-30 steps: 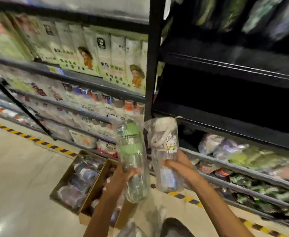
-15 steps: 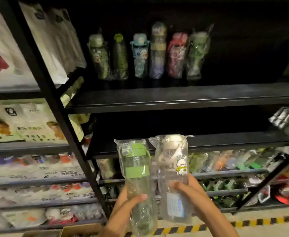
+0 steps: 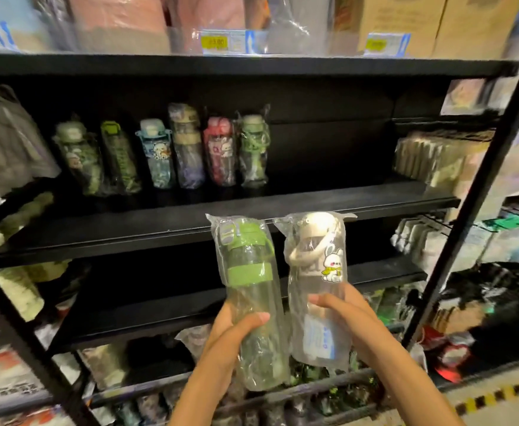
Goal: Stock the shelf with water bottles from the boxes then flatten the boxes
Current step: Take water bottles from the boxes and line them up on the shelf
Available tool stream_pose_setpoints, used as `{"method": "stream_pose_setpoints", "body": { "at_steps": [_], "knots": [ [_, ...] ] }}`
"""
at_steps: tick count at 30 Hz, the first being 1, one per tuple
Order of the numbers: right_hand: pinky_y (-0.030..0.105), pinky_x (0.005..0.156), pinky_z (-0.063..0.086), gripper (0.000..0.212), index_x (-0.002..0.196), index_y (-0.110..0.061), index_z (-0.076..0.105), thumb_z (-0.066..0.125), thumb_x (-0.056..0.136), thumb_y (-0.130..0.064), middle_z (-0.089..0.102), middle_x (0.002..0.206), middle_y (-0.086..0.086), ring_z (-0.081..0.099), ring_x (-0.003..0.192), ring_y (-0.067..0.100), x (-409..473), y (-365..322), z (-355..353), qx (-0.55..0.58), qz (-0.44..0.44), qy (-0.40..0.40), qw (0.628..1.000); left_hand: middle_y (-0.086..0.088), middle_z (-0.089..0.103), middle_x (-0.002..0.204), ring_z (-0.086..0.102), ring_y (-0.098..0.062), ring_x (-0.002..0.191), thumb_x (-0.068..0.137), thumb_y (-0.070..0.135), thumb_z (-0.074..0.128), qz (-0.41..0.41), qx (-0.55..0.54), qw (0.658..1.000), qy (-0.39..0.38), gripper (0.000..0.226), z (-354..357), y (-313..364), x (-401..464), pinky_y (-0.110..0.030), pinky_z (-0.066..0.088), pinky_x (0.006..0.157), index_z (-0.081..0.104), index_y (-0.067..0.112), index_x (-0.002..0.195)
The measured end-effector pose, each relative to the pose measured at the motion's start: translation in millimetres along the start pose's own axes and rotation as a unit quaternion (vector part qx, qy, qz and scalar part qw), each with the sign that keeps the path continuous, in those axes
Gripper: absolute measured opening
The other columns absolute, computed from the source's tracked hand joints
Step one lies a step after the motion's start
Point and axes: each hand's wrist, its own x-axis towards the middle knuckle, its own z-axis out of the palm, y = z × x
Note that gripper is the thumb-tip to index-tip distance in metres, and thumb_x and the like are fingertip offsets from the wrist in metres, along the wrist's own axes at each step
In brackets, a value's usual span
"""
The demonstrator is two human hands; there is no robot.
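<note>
Two wrapped bottles are held upright side by side in the lower middle of the frame. The left hand (image 3: 236,325) has its fingers closed around the lower body of the green bottle (image 3: 249,290), thumb across the front. The right hand (image 3: 342,315) grips the cream bottle (image 3: 315,284), the one with a rabbit sticker, in the same way. The two bottles are just beside each other, their plastic wraps nearly touching, and their tops reach the front edge of the black shelf (image 3: 165,222) in the middle of the frame.

Compared with half a second ago, the view has tilted upward and drawn closer. The row of six bottles (image 3: 162,155) standing at the back of that shelf, which sat near the top of the frame, now lies in the centre left and looks larger. The two held bottles, which earlier showed against the lower shelf, now overlap the edge of the board carrying that row. A higher shelf with price tags (image 3: 218,43) and boxed goods has come into view along the top. The striped floor tape (image 3: 498,398) is now only at the lower right corner, and the grip of both hands is unchanged.

To the right of the row, the shelf board is bare and dark.
</note>
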Motion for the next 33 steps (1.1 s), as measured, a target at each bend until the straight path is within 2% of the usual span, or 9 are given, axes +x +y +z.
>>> {"method": "stream_pose_setpoints", "body": {
  "at_steps": [2,5,9,15,17,21,26,29,33],
  "knots": [
    [0.037,0.091,0.054,0.055,0.117,-0.027,0.063,0.084,0.067,-0.039,0.078,0.101,-0.020,0.074,0.098,0.004,17.2,-16.1,-14.4,0.006,-0.013,0.005,1.000,-0.004,0.079,0.114,0.076,-0.025,0.104,0.069,0.030,0.086,0.022,-0.001,1.000,-0.001,0.065,16.8,19.4,14.5,-0.044,0.060,0.089,0.064,0.023,0.129],
    [0.054,0.104,0.053,0.065,0.129,-0.024,0.063,0.086,0.070,-0.037,0.077,0.118,-0.002,0.074,0.110,0.021,45.8,-38.9,-30.1,0.012,-0.042,-0.004,0.999,-0.004,0.079,0.110,0.077,-0.024,0.100,0.074,0.027,0.084,0.050,0.003,0.999,0.003,0.057,35.4,51.8,36.9,-0.039,0.060,0.081,0.063,0.021,0.127],
    [0.044,0.096,0.057,0.062,0.134,-0.024,0.061,0.086,0.078,-0.030,0.077,0.118,-0.004,0.075,0.106,0.017,85.3,-67.5,-44.8,0.015,-0.081,0.011,0.997,-0.002,0.080,0.104,0.077,-0.023,0.096,0.087,0.019,0.079,0.085,0.022,0.996,0.004,0.037,54.3,95.2,76.4,-0.042,0.062,0.084,0.064,0.021,0.121],
    [0.026,0.075,0.054,0.040,0.123,-0.027,0.065,0.081,0.086,-0.023,0.079,0.099,-0.016,0.075,0.089,0.002,153.7,-99.7,-66.4,0.009,-0.114,0.058,0.992,0.001,0.078,0.111,0.077,-0.013,0.095,0.084,0.025,0.083,0.139,0.054,0.989,-0.002,0.046,74.2,141.3,152.1,-0.033,0.061,0.080,0.063,0.020,0.125],
    [0.030,0.084,0.056,0.048,0.127,-0.027,0.065,0.084,0.083,-0.026,0.079,0.108,-0.012,0.075,0.099,0.007,178.9,-107.5,-74.6,0.004,-0.122,0.072,0.990,0.001,0.077,0.112,0.077,-0.011,0.095,0.082,0.026,0.085,0.152,0.069,0.986,0.001,0.050,79.5,151.8,183.4,-0.031,0.060,0.080,0.061,0.021,0.125],
    [0.044,0.100,0.056,0.061,0.133,-0.024,0.062,0.088,0.078,-0.024,0.077,0.117,-0.003,0.074,0.108,0.018,232.7,-114.2,-92.1,0.025,-0.145,0.090,0.985,0.005,0.073,0.120,0.073,-0.015,0.108,0.068,0.043,0.089,0.159,0.111,0.981,0.011,0.069,90.1,168.5,244.5,-0.043,0.058,0.097,0.055,0.030,0.127],
    [0.044,0.102,0.056,0.090,0.137,-0.029,0.052,0.095,0.059,-0.042,0.070,0.126,-0.006,0.070,0.114,0.014,291.3,-119.4,-109.2,0.011,-0.168,0.142,0.975,0.003,0.068,0.120,0.070,-0.016,0.108,0.059,0.054,0.090,0.142,0.146,0.978,0.042,0.077,100.9,175.8,305.1,-0.044,0.058,0.096,0.053,0.027,0.120],
    [0.042,0.101,0.057,0.089,0.135,-0.026,0.048,0.096,0.061,-0.039,0.068,0.127,-0.003,0.068,0.115,0.013,320.3,-114.4,-117.5,-0.021,-0.178,0.148,0.972,-0.005,0.074,0.115,0.073,-0.021,0.102,0.048,0.062,0.092,0.108,0.171,0.977,0.066,0.089,106.6,170.8,336.0,-0.047,0.059,0.096,0.064,0.016,0.119],
    [0.038,0.098,0.057,0.078,0.128,-0.020,0.048,0.096,0.068,-0.028,0.067,0.122,0.001,0.068,0.112,0.015,354.4,-106.0,-124.0,-0.063,-0.179,0.138,0.972,-0.006,0.078,0.107,0.073,-0.022,0.097,0.064,0.045,0.095,0.059,0.142,0.985,0.084,0.058,118.2,167.3,363.2,-0.041,0.058,0.097,0.073,0.007,0.101]
  ]
}}
